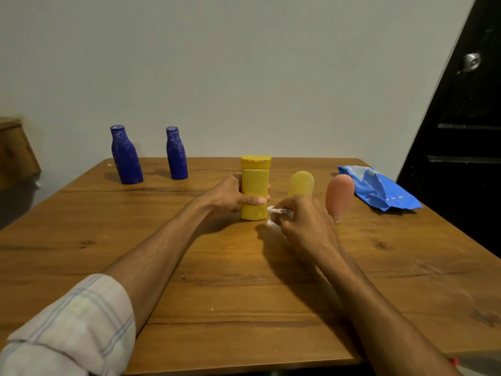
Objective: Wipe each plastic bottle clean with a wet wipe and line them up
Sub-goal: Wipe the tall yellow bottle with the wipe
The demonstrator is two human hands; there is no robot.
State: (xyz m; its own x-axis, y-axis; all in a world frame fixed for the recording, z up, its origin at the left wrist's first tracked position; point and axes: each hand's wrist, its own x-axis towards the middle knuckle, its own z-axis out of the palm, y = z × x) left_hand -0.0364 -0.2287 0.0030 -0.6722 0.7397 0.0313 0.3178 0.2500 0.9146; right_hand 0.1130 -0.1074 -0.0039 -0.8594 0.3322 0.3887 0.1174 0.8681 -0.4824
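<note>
A dark blue plastic bottle and its blue twin stand upright far left. A tall yellow plastic bottle stands centre, a crumpled white wet wipe touching its lower side. Beside it stand a pale yellow rounded bottle and a pink rounded bottle, the pink cap down.

Matt plastic yellow bottle, grained wooden table, glossy blue packet
</note>
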